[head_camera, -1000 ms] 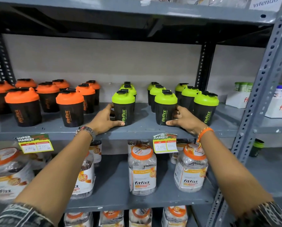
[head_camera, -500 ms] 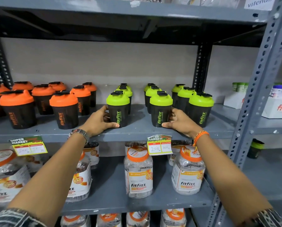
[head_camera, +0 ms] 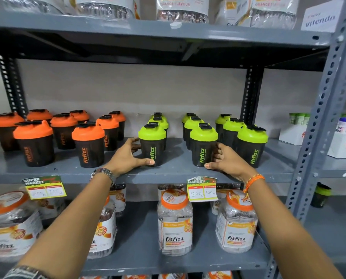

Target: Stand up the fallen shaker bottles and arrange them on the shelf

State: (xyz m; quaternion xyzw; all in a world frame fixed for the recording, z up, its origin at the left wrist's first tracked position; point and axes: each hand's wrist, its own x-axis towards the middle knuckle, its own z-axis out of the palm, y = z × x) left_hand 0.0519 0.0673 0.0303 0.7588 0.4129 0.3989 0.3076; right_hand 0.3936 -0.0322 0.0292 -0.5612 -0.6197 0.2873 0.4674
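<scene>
Judging progress from the head view: every shaker on the middle shelf stands upright, none lying on its side that I can see. Orange-lidded shakers sit grouped to the left, somewhat loosely staggered; green-lidded shakers form three front-to-back columns to the right. Left hand cups the left side of the front shaker of the left green column, thumb across its base at the front, fingers curled behind; a grasp, though how firm I cannot tell. Right hand wraps the right side of the front shaker of the middle green column the same way, thumb at its lower front edge. Both bottles rest on the shelf, near its front edge, logos facing out. Estimate: standing-up step appears complete; what remains looks like fine alignment of front rows and spacing between columns. One green-lidded bottle sits apart on a lower shelf of the neighbouring rack, right of the grey upright post; whether it belongs to this task is unclear.
</scene>
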